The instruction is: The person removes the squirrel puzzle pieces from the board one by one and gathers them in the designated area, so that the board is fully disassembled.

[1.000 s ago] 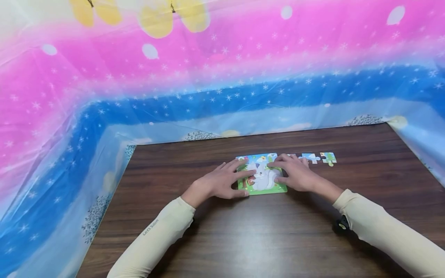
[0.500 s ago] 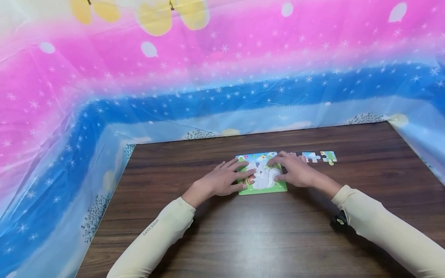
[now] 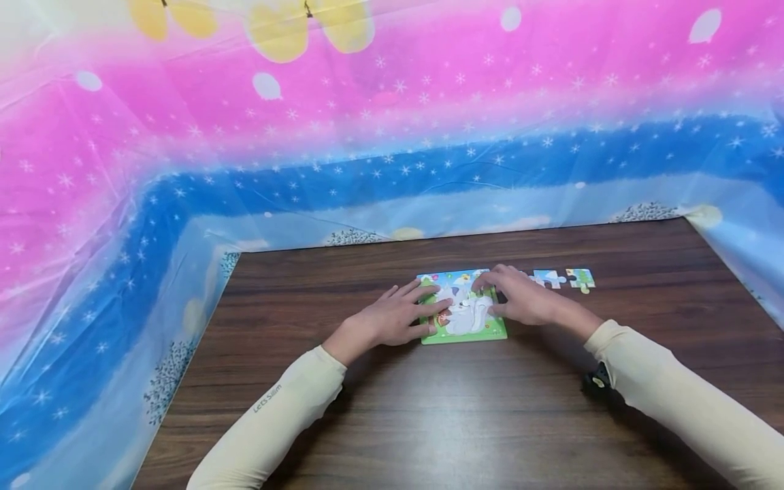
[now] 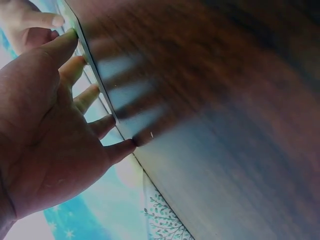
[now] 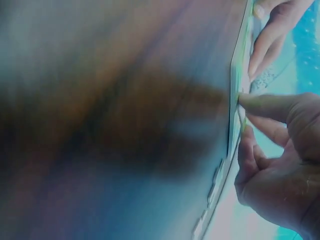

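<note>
A puzzle board (image 3: 468, 335) with a white squirrel on a green and blue scene lies on the wooden table. Across its left side, my left hand (image 3: 392, 318) rests with spread, fairly straight fingers. The left wrist view shows that hand's fingertips (image 4: 106, 124) along the board. Over the board's right side, my right hand (image 3: 527, 296) pinches a puzzle piece (image 5: 243, 119) between thumb and fingers; the piece looks tilted, and the hand mostly hides it. To the right of the board lie loose puzzle pieces, one with blue and white (image 3: 548, 278) and one with a green tree (image 3: 580, 278).
The dark wooden table (image 3: 453, 415) reaches back to a pink and blue patterned cloth (image 3: 392, 136) hung behind and along the sides. Another loose piece is partly hidden behind my right hand.
My left thumb has drawn in slightly toward the other fingers. The right hand's thumb and fingers have closed on a puzzle piece, and part of the squirrel picture there now looks disturbed.
</note>
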The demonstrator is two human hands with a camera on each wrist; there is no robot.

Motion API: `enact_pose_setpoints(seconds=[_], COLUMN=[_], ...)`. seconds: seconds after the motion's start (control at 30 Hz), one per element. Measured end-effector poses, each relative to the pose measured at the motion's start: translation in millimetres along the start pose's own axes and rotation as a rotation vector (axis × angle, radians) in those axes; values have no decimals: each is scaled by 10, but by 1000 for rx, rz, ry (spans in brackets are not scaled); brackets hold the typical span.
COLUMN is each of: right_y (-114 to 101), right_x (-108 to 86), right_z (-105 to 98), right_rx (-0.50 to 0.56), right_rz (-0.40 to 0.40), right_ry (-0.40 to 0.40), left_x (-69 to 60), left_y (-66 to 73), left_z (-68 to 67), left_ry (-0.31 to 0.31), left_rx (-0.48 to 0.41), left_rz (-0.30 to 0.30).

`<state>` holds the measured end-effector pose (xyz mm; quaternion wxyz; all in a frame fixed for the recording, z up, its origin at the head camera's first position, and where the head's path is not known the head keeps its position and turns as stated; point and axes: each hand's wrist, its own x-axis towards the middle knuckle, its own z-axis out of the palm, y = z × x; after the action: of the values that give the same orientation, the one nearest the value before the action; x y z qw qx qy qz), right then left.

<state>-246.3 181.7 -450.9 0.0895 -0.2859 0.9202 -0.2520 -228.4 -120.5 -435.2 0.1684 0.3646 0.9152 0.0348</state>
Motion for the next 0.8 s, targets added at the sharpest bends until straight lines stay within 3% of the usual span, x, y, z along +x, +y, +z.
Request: enact_pose_setpoints(seconds=[0.53, 0.8], right_y=[6, 34], right_x=[227, 168], right_z=[-183, -119], right_rx=[-17, -118], right_rz=[-29, -37], right_ry=[-211, -143], left_x=[-40, -29], left_y=[-9, 14], left_z=[-20, -5], left_ry=[-12, -22], left_rx=[-4, -16], left_rz=[-9, -15])
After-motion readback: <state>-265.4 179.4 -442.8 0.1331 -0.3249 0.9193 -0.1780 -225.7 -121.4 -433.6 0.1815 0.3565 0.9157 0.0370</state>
